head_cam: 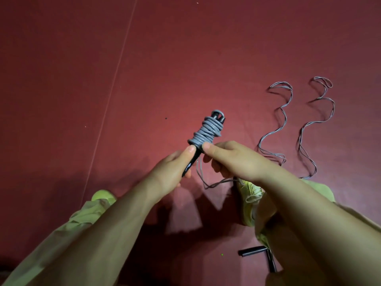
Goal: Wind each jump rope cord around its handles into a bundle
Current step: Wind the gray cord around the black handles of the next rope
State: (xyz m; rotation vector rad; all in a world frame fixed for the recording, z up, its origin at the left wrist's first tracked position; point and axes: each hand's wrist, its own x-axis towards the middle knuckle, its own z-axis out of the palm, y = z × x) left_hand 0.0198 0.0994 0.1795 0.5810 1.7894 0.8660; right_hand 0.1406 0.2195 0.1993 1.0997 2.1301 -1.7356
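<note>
A pair of black jump rope handles point(192, 161) points up and away from me, with grey cord point(206, 131) wound in many turns round the upper half. My left hand point(171, 172) grips the lower part of the handles, thumb pressed just below the coil. My right hand point(231, 159) is curled beside the coil, thumb at its lower edge, and seems to pinch the loose cord tail point(201, 176) that hangs down to the floor. Two other grey cords, one point(276, 129) and another point(311, 129), lie in wavy loops on the floor to the right.
The floor is a dark red mat point(185, 58) with a pale seam line point(111, 96) running diagonally on the left. Two black handles point(259, 254) lie on the floor near my right leg. My yellow-green shoes point(249, 201) and trousers fill the lower frame.
</note>
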